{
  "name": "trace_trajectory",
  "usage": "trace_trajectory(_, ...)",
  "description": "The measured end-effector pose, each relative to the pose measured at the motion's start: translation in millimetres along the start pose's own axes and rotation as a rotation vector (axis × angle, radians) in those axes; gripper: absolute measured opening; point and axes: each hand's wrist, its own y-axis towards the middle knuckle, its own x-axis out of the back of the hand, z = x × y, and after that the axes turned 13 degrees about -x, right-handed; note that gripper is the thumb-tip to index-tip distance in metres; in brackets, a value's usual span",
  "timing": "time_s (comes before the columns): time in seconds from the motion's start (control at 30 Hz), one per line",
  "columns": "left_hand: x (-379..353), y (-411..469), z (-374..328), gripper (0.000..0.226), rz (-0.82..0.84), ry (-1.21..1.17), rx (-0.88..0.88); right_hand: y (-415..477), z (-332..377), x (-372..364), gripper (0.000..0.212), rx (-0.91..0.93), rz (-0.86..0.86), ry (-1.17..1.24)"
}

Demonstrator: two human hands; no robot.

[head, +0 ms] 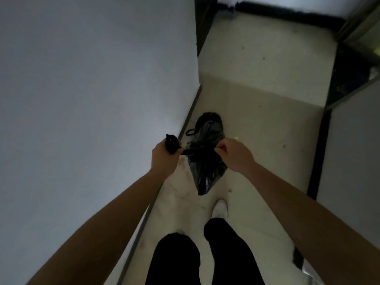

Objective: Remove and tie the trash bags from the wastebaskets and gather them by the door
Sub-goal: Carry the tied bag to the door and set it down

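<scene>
Trash bag [206,171] mid-tie: left hand [164,156] fisted on one tail, right hand [233,154] pinching the other; next, cinch the knot.

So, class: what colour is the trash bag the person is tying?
Black, slightly glossy: the trash bag pulled between left hand and right hand, head view.

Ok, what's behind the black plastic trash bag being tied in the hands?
Behind the held black plastic trash bag lies a second black bag on the pale floor beside the white wall. Its near part is covered by the held bag, so its knot can't be confirmed.
</scene>
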Motion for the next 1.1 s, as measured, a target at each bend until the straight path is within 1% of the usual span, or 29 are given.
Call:
trace_trajectory(0.07, -22, 26, 32, 0.014, 0.037, 0.068, 0.027, 38, -9, -27, 0.022, -0.016, -0.002, 0.016)
trace_trajectory(0.13, -44, 53, 70, 0.014, 0.042, 0.100, 0.047, 75, -20, -61, 0.020, 0.012, -0.029, -0.007)
trace_trajectory(0.23, -77, 100, 138, 0.015, -0.010, 0.124, 0.081, 142, -37, -118, 0.019, 0.067, -0.055, -0.067)
trace_trajectory(0.43, -145, 169, 278, 0.012, -0.148, 0.149, 0.082, 259, -62, -243, 0.022, 0.065, -0.036, -0.093)
trace_trajectory(0.5, -164, 181, 322, 0.011, -0.162, 0.171, 0.087, 287, -71, -284, 0.023, 0.063, -0.029, -0.104)
trace_trajectory(0.6, -187, 191, 384, 0.014, -0.131, 0.228, 0.131, 320, -85, -340, 0.023, 0.021, 0.028, -0.111)
trace_trajectory(0.73, -210, 188, 449, 0.024, -0.004, 0.280, 0.243, 336, -112, -407, 0.023, -0.052, 0.112, -0.177)
trace_trajectory(0.8, -217, 182, 472, 0.029, 0.043, 0.288, 0.293, 336, -125, -430, 0.024, -0.092, 0.138, -0.162)
trace_trajectory(0.87, -219, 174, 483, 0.032, 0.044, 0.282, 0.320, 332, -133, -441, 0.026, -0.123, 0.151, -0.105)
trace_trajectory(0.93, -216, 168, 482, 0.039, 0.026, 0.249, 0.291, 325, -134, -438, 0.031, -0.114, 0.133, -0.073)
trace_trajectory(1.0, -208, 168, 467, 0.045, 0.021, 0.247, 0.202, 319, -129, -419, 0.035, -0.072, 0.085, -0.070)
trace_trajectory(1.1, -189, 187, 416, 0.046, 0.002, 0.279, 0.008, 317, -109, -366, 0.039, 0.003, -0.061, -0.062)
